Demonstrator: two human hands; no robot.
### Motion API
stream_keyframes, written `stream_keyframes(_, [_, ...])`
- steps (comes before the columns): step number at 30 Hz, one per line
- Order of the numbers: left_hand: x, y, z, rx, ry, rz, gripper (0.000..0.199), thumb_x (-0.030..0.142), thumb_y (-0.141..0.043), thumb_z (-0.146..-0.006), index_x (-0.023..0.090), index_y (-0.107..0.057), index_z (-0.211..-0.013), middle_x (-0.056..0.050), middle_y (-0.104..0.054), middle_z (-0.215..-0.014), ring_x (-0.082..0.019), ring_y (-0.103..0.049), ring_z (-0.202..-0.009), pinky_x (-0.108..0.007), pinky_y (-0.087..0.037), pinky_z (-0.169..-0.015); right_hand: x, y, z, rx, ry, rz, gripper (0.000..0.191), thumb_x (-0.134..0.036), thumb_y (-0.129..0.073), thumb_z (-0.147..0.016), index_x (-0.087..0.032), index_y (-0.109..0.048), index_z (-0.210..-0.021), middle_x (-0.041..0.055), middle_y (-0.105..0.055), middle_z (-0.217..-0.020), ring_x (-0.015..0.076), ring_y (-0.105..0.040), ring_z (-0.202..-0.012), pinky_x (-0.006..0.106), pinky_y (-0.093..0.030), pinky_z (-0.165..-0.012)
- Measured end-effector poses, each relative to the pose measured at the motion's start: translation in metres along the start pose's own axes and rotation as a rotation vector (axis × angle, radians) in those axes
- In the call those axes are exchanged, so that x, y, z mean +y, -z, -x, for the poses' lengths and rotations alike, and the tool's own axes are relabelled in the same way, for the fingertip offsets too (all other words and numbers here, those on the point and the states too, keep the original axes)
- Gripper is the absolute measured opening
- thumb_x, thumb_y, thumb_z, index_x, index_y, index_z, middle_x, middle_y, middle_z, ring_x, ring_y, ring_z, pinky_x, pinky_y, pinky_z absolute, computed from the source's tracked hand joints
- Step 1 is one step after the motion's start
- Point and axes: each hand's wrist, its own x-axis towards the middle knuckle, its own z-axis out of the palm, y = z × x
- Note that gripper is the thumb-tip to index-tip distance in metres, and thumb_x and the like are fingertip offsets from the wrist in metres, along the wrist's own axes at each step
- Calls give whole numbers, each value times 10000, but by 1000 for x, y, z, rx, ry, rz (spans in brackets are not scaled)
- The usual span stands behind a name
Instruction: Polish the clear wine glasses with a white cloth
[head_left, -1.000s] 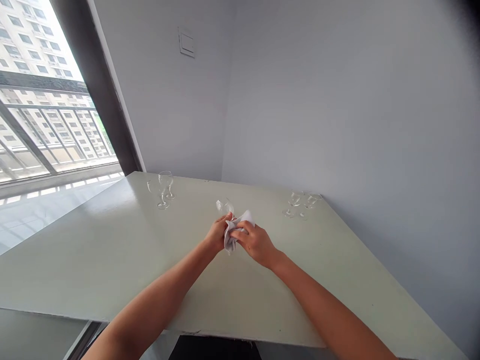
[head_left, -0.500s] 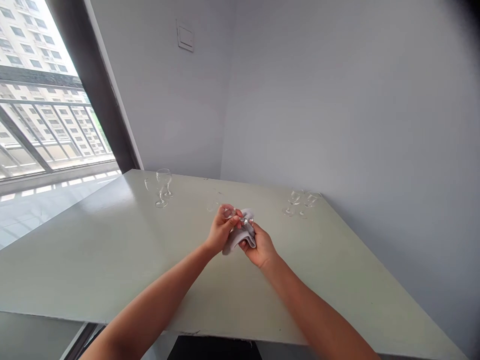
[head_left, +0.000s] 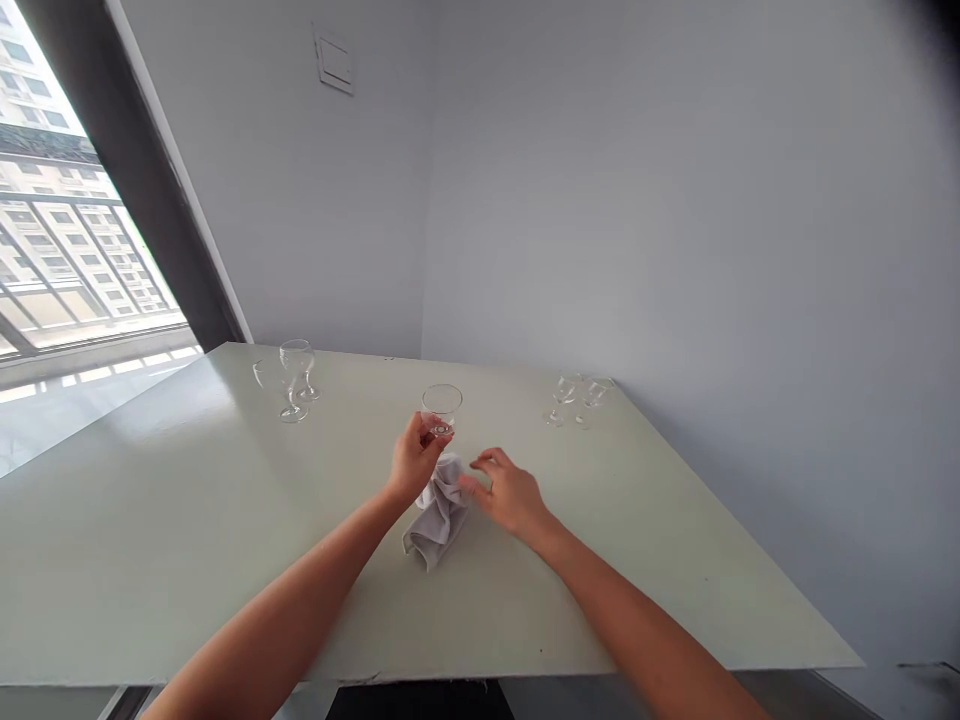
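Note:
A clear stemmed glass stands upright in my left hand, whose fingers close round it just under the bowl. Its foot is hidden behind the hand and cloth. Below lies a crumpled light grey cloth, on the table in front of me. To the right of the cloth hovers my right hand, thumb and fingers apart, with nothing between them.
Clear stemmed glasses stand at the table's far left. Another pair of small stemmed glasses is at the far right corner. Grey walls border the pale table behind and on the right.
My right hand has let go of the cloth, which now lies on the table. The glass has come upright in my left hand. The camera view has turned slightly right.

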Motion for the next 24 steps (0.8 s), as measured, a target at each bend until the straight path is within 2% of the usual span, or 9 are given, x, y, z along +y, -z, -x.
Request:
stream_keyframes(2, [2,-3,3,-13,-12,27,170,259,-619,-701,205,-550,-846,-3,-610,-821,-114,-540,-705,-231,-399,-661,-4,8,-10,126,72,54,247,-422,-541,-765,-242,-647,-897,43,-574,-935,101,-446,-520,282,-371,-589])
stream_keyframes(4, [5,-7,9,-47,-6,89,189,268,-628,-696,196,-549,-852,-18,-605,-870,-125,-553,-752,-239,-409,-690,-9,7,-20,164,115,-3,195,-337,-524,-779,-236,-636,-903,30,-559,-854,111,-437,-537,271,-374,-574])
stream_keyframes(8, [10,-15,21,-128,26,148,183,295,-583,-743,197,-529,-887,-16,-586,-841,-127,-554,-768,-237,-429,-683,-11,-11,-35,77,98,-105,86,-227,-530,-738,-200,-612,-745,1,-514,-717,108,-423,-538,238,-360,-523])
stream_keyframes(11, [8,-17,22,-117,-11,85,149,287,-556,-762,200,-543,-882,-20,-555,-871,-125,-545,-797,-233,-440,-688,-6,-22,-40,62,104,-72,93,-201,-514,-736,-186,-568,-662,-5,-507,-674,116,-449,-584,226,-358,-538])
stream_keyframes(14, [0,-17,18,-80,-61,22,148,287,-552,-756,200,-563,-876,-45,-486,-1017,-130,-529,-856,-242,-451,-701,0,-25,-42,-17,164,-59,77,-198,-498,-753,-187,-574,-739,0,-560,-722,119,-488,-625,221,-373,-566])
stream_keyframes(17, [-14,-19,15,-60,-59,-99,278,318,-575,-733,213,-530,-986,-63,-433,-1101,-137,-510,-869,-259,-455,-692,12,-23,-48,-81,193,-13,107,-243,-482,-783,-194,-571,-817,-5,-596,-726,117,-517,-622,218,-385,-581])
stream_keyframes(20, [-25,-23,19,-89,-1,-247,459,367,-596,-711,225,-450,-1122,-73,-438,-1117,-145,-504,-867,-273,-458,-684,33,-15,-65,27,65,141,136,-289,-478,-792,-197,-565,-840,-8,-619,-721,118,-553,-644,217,-399,-630])
stream_keyframes(24, [-27,-27,25,-240,103,-458,350,342,-571,-728,241,-521,-1059,-54,-516,-1054,-165,-540,-853,-295,-446,-690,74,9,-92,198,-153,294,143,-264,-465,-783,-181,-561,-849,17,-632,-728,145,-576,-696,239,-393,-664])
